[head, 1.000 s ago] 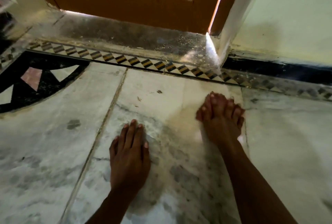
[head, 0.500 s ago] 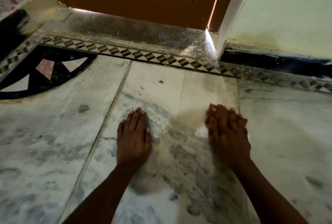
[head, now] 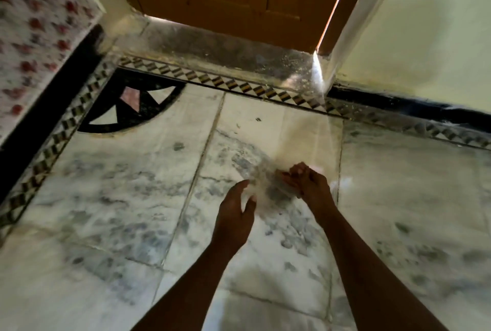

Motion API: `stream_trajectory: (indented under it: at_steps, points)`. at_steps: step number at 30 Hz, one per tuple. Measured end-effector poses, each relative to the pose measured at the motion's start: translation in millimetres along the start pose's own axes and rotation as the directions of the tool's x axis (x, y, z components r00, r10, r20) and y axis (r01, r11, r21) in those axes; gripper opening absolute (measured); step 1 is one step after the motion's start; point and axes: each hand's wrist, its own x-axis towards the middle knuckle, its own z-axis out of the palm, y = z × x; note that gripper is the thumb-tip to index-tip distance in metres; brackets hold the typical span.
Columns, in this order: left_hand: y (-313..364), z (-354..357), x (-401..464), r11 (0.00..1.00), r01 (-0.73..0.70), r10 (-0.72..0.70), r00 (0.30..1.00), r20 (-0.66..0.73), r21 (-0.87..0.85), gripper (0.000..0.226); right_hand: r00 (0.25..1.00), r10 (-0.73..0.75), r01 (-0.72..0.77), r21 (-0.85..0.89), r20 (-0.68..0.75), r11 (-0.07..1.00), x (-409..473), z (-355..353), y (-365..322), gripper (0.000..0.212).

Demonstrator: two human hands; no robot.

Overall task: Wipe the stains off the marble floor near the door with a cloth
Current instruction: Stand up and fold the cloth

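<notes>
a thin, blurred pale cloth (head: 265, 187) spans left-right between both hands, left hand (head: 235, 213) pinching one end, right hand (head: 305, 184) gripping the other, above the grey-veined white marble floor (head: 119, 184).

left hand (head: 233, 213): bare, no glove, no ring or band that can be made out; the fingertips are smeared by motion blur
right hand (head: 309, 184): bare, no glove; pale fingernails show at the fingertips; the outline is blurred
left forearm (head: 186, 288): bare up to the bottom edge of the frame, no sleeve, no watch or bangle at the wrist
right forearm (head: 372, 272): bare up to the bottom edge of the frame, no sleeve, nothing worn at the wrist
rest of the body: out of view
</notes>
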Motion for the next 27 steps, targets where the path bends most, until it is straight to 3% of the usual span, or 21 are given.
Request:
stream_trajectory:
  at_steps: [3, 8, 11, 15, 18, 21, 24, 27]
  points:
    - [61, -32, -52, 0.999, 0.046, -0.046, 0.999, -0.015, -0.023, 0.049, 0.999, 0.002, -0.003, 0.030, 0.045, 1.000, -72, -3, -70, 0.045]
    - [173, -110, -126, 0.999, 0.053, -0.053, 0.997, 0.059, -0.002, 0.077, 0.988, -0.010, 0.002, 0.046, 0.156, 0.999, -214, -13, -220, 0.039]
    - [246, -160, -181, 1.000, -0.027, 0.027, 0.999, 0.034, 0.014, 0.081, 0.963, -0.054, 0.039, 0.059, 0.264, 0.997, -305, -26, -323, 0.040]
    - [339, -220, -257, 0.989, -0.139, 0.141, 0.989, -0.037, 0.054, 0.065, 0.947, -0.093, 0.069, 0.088, 0.307, 0.994, -403, -47, -426, 0.042]
    - [408, -261, -311, 0.966, -0.236, 0.248, 0.959, -0.135, 0.104, 0.034, 0.935, -0.114, 0.072, 0.134, 0.337, 0.988, -466, -58, -491, 0.043]
    - [466, -295, -359, 0.967, -0.244, 0.254, 0.945, -0.206, 0.073, 0.008, 0.918, -0.148, 0.094, 0.162, 0.367, 0.982, -511, -67, -541, 0.049]
    - [514, -324, -401, 0.957, -0.275, 0.289, 0.930, -0.228, 0.090, 0.004, 0.913, -0.148, 0.076, 0.196, 0.380, 0.978, -545, -75, -583, 0.045]
    - [553, -346, -427, 0.935, -0.343, 0.355, 0.892, -0.279, 0.093, 0.008, 0.916, -0.102, -0.013, 0.283, 0.388, 0.959, -567, -77, -618, 0.055]
